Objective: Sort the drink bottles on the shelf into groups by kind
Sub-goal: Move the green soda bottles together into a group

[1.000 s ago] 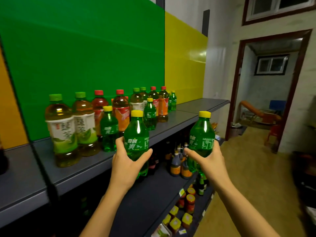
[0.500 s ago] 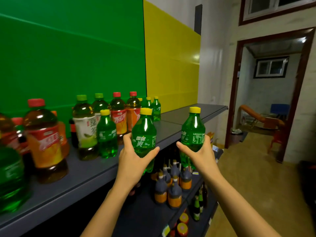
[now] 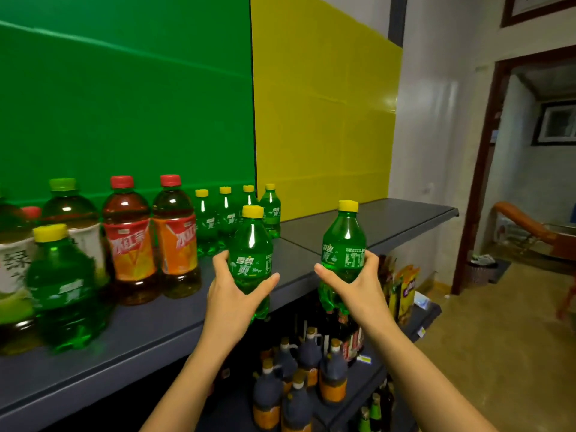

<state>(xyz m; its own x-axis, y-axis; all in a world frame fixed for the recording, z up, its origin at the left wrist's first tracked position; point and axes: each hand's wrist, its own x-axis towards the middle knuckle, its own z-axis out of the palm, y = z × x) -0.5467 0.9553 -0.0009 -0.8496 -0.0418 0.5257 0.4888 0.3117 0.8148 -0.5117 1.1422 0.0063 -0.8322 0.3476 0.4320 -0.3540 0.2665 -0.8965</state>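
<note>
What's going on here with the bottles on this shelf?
A person holds one small green plastic soda bottle with a yellow cap in each hand: left hand and right hand. Both are held upright off the grey shelf, near a row of matching green bottles at the back. Red-capped tea bottles stand further left.

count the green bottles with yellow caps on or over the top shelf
7: one in the left hand, one in the right hand, four grouped by the green/yellow panel seam, one blurred at front left. More may be hidden.
</note>
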